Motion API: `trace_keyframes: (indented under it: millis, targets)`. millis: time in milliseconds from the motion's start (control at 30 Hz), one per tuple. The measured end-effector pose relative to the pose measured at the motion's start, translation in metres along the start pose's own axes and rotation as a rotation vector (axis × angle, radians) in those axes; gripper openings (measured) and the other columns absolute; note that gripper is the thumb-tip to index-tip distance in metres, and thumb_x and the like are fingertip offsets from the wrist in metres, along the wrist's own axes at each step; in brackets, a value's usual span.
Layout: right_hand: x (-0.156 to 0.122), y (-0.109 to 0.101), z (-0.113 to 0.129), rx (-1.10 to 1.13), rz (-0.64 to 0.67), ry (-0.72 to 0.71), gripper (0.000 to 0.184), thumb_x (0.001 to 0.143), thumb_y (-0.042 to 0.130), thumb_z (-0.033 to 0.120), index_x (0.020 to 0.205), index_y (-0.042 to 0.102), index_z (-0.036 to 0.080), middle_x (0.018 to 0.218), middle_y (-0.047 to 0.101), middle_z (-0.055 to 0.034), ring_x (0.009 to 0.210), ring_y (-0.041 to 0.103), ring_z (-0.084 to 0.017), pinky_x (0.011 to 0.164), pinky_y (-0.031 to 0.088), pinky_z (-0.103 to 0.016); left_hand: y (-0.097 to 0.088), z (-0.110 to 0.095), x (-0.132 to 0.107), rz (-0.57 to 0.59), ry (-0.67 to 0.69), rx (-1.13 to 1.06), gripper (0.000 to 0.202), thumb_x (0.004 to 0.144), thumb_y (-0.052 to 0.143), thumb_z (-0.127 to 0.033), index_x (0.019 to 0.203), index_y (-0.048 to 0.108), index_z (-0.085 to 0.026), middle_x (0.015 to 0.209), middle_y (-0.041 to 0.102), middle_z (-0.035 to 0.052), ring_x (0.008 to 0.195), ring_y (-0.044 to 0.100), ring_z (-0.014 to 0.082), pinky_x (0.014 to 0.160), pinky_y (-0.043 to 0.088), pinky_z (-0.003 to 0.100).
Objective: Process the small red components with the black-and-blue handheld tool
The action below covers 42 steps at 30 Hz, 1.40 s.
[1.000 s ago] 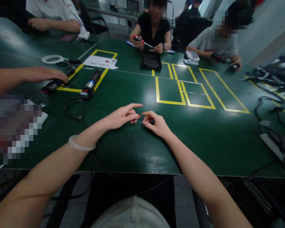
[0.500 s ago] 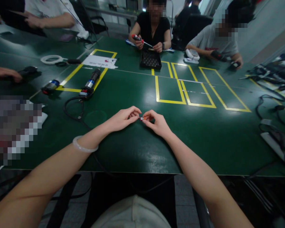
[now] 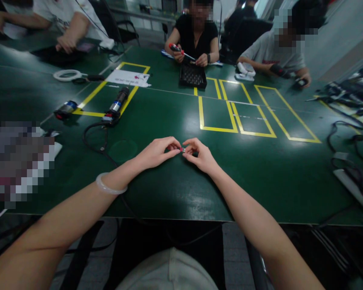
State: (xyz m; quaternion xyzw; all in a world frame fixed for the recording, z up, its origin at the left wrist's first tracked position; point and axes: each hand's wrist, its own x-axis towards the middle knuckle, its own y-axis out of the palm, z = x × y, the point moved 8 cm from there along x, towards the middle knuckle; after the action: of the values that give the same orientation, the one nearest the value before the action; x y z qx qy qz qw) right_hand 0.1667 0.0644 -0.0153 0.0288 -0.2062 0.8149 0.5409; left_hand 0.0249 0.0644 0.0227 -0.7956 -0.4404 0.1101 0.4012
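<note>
Between the fingertips of my two hands is a small red-and-silver piece [image 3: 182, 150], too small for me to tell its kind. My left hand [image 3: 157, 153], with a pale bangle [image 3: 104, 186] on the wrist, pinches its red end between thumb and fingers. From the other side, my right hand [image 3: 202, 155] is closed with thumb and index finger at the silver end. Both hands are just above the green table [image 3: 181, 189], near its front edge.
A dark-and-silver cylindrical tool [image 3: 117, 104] with a black cable lies at left, near a similar short one [image 3: 65, 109]. Yellow tape rectangles [image 3: 219, 129] mark the table. Across it, a person holds a red-handled screwdriver [image 3: 177, 48] over a black tray [image 3: 192, 77]. Cables [image 3: 355, 139] lie right.
The small piece has turned slightly, showing more red by my left fingers and silver by my right. Both hands stay close together. At the far left, a person's hands have moved.
</note>
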Motion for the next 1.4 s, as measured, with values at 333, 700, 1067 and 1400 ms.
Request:
trace_keyframes:
  millis: [333,700,1067,1400]
  targets:
    - [0.001,-0.002,0.0,0.033,0.001,0.027,0.021,0.089,0.065,0.033,0.104,0.059,0.02,0.081,0.071,-0.0003,0.074,0.067,-0.014,0.074,0.052,-0.029,0.004,0.001,0.0,0.012,0.017,-0.038,0.032,0.095,0.059,-0.039,0.119,0.062,-0.018,0.103,0.07,0.0058,0.09,0.067,0.019,0.081,0.05,0.029]
    - [0.001,0.004,-0.004,0.069,0.03,0.061,0.025,0.084,0.068,0.031,0.105,0.057,0.021,0.083,0.073,0.0,0.074,0.067,-0.014,0.073,0.052,-0.028,0.003,0.001,-0.001,-0.015,0.019,-0.014,0.024,0.097,0.058,-0.039,0.104,0.064,-0.017,0.096,0.071,0.0054,0.087,0.068,0.0187,0.079,0.051,0.029]
    - [0.001,-0.003,-0.004,-0.029,0.005,0.061,0.02,0.086,0.066,0.032,0.102,0.062,0.02,0.083,0.068,-0.0003,0.071,0.06,-0.013,0.071,0.049,-0.028,-0.093,0.08,-0.013,-0.388,-0.261,0.545,0.056,0.097,0.055,-0.049,0.14,0.051,-0.014,0.135,0.058,0.0159,0.126,0.052,0.0325,0.107,0.04,0.046]
    - [0.0,0.001,0.003,-0.106,0.038,0.058,0.017,0.088,0.063,0.03,0.101,0.063,0.02,0.084,0.069,-0.0005,0.073,0.061,-0.013,0.072,0.048,-0.027,-0.17,0.223,-0.064,-0.266,-0.734,0.707,0.078,0.089,0.064,-0.066,0.136,0.049,-0.006,0.129,0.058,0.019,0.109,0.056,0.032,0.09,0.049,0.043]
